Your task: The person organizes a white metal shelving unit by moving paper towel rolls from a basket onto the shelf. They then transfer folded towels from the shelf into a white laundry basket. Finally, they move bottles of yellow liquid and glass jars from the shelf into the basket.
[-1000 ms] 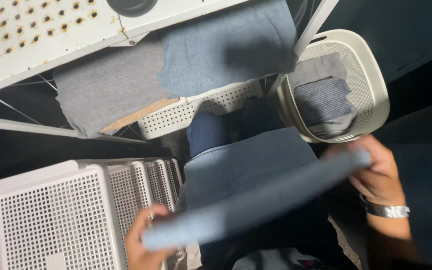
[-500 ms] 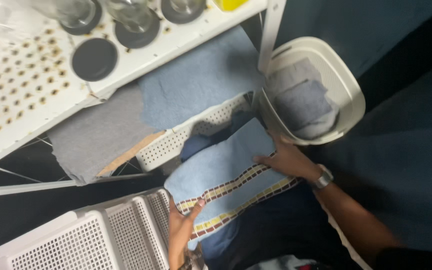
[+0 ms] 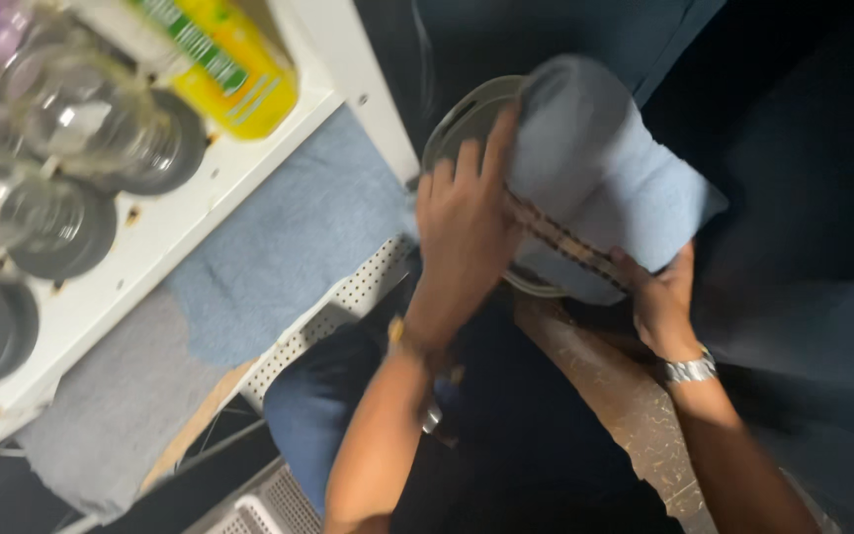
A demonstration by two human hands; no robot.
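Two hands — left (image 3: 467, 222), right (image 3: 659, 297) — grip one folded blue towel (image 3: 605, 168) over one pale basket (image 3: 467, 124). Left of the basket: two more cloths — one blue (image 3: 289, 247), one grey (image 3: 111, 425) — and one yellow bottle (image 3: 229, 64).

Both hands (image 3: 467, 222) lifted folded towel (image 3: 605, 168) over basket (image 3: 447, 133)

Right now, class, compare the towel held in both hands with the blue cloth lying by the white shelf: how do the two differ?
The held towel is folded into a thick bundle, gripped by the left hand and right hand over the round basket; the blue cloth lies spread flat, untouched. The held towel shows a patterned checked band; the blue cloth looks plain. Both are a similar light blue.
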